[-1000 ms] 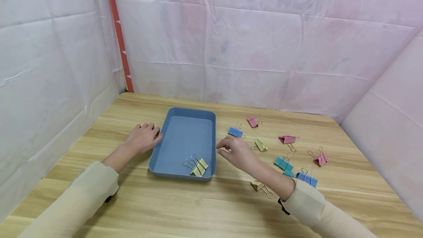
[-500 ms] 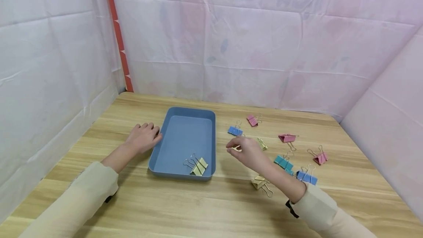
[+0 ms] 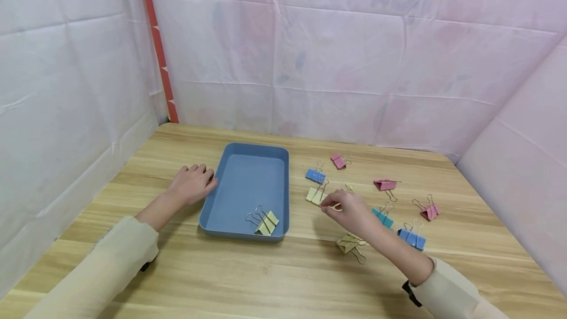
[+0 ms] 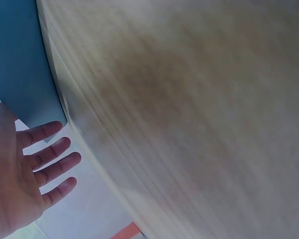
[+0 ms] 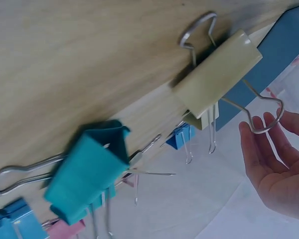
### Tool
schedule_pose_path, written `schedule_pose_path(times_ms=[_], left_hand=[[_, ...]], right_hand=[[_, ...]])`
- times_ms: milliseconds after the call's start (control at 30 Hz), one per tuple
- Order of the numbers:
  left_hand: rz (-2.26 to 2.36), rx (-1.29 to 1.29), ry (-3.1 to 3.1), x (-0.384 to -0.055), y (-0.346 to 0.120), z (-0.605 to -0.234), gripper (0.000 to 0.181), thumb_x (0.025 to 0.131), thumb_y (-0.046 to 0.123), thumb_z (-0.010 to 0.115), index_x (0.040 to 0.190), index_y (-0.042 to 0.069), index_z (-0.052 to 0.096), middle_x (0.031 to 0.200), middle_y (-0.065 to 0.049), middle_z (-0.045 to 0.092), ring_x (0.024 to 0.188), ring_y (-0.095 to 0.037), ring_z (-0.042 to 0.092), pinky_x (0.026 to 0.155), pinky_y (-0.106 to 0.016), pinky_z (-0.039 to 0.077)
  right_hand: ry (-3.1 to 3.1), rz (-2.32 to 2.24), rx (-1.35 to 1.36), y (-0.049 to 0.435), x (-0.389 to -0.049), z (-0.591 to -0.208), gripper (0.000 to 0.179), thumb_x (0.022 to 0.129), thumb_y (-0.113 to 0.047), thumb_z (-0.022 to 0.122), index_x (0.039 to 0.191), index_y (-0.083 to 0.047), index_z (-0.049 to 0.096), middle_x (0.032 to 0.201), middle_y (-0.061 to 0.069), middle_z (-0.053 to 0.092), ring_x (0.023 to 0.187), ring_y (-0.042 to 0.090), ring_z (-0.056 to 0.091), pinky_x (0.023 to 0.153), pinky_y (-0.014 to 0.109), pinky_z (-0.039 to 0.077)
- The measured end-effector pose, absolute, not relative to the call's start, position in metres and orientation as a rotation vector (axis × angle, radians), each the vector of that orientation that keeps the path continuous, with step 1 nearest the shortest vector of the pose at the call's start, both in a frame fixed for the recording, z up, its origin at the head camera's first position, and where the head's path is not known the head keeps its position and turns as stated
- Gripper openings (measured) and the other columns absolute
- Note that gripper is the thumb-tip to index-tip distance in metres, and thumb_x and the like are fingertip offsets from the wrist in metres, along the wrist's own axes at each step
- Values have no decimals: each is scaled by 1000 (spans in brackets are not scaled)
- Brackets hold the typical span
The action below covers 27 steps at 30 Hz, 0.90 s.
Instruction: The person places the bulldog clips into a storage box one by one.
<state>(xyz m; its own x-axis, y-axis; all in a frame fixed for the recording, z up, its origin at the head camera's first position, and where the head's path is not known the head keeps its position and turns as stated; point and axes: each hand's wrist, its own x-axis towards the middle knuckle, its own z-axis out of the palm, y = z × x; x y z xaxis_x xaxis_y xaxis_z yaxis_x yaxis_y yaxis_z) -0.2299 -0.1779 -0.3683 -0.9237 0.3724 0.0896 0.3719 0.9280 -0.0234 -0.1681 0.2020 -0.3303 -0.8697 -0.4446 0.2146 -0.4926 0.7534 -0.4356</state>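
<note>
My left hand (image 3: 190, 185) rests with spread fingers at the left side of a blue-grey tray (image 3: 286, 176), its thumb at the rim. A pale yellow binder clip (image 3: 267, 224) lies in the tray's near right corner. To the right of the tray, my right hand (image 3: 352, 210) hovers with loosely bent fingers and nothing visible in its grasp. A pale yellow binder clip (image 3: 313, 195) lies just left of its fingertips. Another yellow clip (image 3: 347, 243) is below the wrist; in the right wrist view this clip (image 5: 217, 74) looms large, its wire handle overlapping the fingers.
Blue clips (image 3: 315, 175) (image 3: 412, 239), pink clips (image 3: 338, 161) (image 3: 385, 185) (image 3: 429, 211) and a teal clip (image 3: 383, 217) lie scattered on the wooden table (image 3: 266, 279). My right hand partly hides another yellow clip (image 3: 349, 188). White sheeting (image 3: 274, 63) encloses the table's back and sides.
My right hand has moved right, away from the tray's edge, uncovering a yellow clip on the table and covering part of another. My left hand and the tray stay put.
</note>
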Motion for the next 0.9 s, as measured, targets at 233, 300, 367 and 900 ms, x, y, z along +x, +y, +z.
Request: schedule_pose_path(times_ms=[233,300,367,900], left_hand=[[8,-573,-2998,-231,-178,-369,37,95,32,40,108,1,58,102,-16,53,95,-33,51,80,-51,38],[7,-570,-2995,-231,-178,-371,37,95,32,40,108,2,58,101,-16,53,94,-33,51,80,-51,38],[5,-568,-2994,-231,-178,-372,37,95,32,40,108,2,58,100,-15,53,93,-32,52,79,-51,39],[-11,-558,-2985,-232,-178,-374,37,95,32,40,107,3,59,98,-14,53,92,-32,52,78,-50,39]], right_hand=[[-2918,651,754,215,-160,-329,6,82,-6,67,86,-3,69,84,3,66,80,23,63,68,36,51],[-2933,594,778,219,-158,-330,6,80,-6,68,86,-3,69,83,3,65,78,22,62,67,35,51],[-2968,537,787,223,-155,-329,8,80,-8,69,86,-3,68,81,2,64,77,21,61,66,34,50],[-3310,31,595,235,-141,-327,57,82,-52,58,108,-2,60,102,17,60,78,33,60,58,45,50]])
